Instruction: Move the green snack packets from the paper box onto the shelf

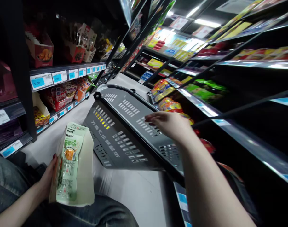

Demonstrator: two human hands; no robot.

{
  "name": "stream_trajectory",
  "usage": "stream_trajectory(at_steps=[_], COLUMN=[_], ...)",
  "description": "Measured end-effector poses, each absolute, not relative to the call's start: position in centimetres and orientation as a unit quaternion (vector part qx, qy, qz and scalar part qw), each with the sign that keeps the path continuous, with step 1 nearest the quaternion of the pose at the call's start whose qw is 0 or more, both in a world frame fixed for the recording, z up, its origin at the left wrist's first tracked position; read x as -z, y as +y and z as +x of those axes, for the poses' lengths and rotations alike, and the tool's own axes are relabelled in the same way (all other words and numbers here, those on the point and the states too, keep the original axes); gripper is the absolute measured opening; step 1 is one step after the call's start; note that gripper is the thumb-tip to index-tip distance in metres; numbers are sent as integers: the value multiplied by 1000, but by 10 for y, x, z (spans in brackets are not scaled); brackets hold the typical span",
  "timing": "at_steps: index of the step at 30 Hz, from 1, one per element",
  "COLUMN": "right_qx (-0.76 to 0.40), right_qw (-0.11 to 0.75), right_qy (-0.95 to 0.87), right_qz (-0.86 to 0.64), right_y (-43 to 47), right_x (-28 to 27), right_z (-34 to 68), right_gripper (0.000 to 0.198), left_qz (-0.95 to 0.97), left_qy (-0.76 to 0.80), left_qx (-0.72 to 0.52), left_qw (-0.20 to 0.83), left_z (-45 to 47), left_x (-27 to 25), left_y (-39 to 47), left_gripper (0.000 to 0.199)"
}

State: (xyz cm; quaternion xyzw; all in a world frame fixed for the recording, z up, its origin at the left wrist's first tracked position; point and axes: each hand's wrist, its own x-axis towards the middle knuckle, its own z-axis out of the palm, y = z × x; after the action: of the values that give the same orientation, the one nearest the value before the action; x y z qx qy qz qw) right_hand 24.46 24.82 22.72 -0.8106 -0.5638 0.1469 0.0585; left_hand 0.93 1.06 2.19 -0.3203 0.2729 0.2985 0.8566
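My left hand (48, 175) is closed around the side of a pale cardboard display box (86, 176), held tilted over my knees. Inside the box stand light-green snack packets (69, 151) printed with a round food picture. My right hand (166, 123) is stretched out over the grey shopping basket (106, 129). Its fingers point left, loosely bent and apart, and I see nothing in them. The basket sits on the floor in front of me, with slotted walls and white lettering on its near side. Its bottom is mostly hidden by the near wall.
At left, a dark shelf (68, 67) with price tags carries open snack boxes (41, 50); red packets (61, 94) fill the level below. Shelving with bagged goods (205, 88) runs along the right, close to my right forearm. Pale floor (139, 189) shows between my knees and the basket.
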Motion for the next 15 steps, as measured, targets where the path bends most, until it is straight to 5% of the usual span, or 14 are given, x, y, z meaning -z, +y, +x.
stream_trajectory(at_steps=[3, 6, 8, 12, 15], right_qx=[-169, -394, -394, -316, -353], right_qw=[35, -132, -205, -207, -122], right_qy=[-562, -614, -650, -700, -666], right_qz=[-809, -672, -616, -607, -646], right_y=[208, 152, 118, 82, 85], right_x=[-244, -226, -195, -138, -132], right_z=[192, 132, 100, 76, 96], right_gripper=[12, 24, 18, 19, 20], left_qz=[-290, -281, -287, -319, -328], left_qy=[267, 262, 260, 293, 267], left_qx=[-305, -326, -346, -381, -381], left_qw=[867, 864, 855, 817, 822], left_z=[11, 12, 12, 12, 12], left_x=[-17, -15, -17, -22, -20], left_y=[6, 4, 6, 13, 14], left_gripper=[57, 58, 54, 49, 54])
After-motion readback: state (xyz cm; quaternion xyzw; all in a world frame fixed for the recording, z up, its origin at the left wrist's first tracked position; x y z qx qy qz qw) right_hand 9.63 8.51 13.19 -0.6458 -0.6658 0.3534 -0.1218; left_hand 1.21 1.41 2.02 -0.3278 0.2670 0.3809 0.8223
